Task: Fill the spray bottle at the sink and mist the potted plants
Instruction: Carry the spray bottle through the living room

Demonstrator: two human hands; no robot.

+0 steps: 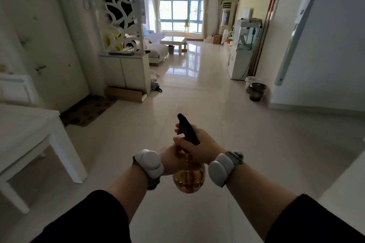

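An amber, round-bellied spray bottle (189,176) with a black trigger head hangs in front of me over the tiled floor. My right hand (197,144) is closed around its neck and trigger head. My left hand (169,161) cups the bottle's left side from behind. A small potted plant (186,22) stands on a stool by the far window. Another plant with a red pot (229,40) sits low at the right, beside the fish tank. No sink is in view.
A white table (29,134) juts in at the left. A white cabinet with a carved screen (126,69) and a cardboard box stand ahead left. A dark bin (256,91) and a fish tank cabinet (240,61) line the right wall. A coffee table (173,40) lies further off.
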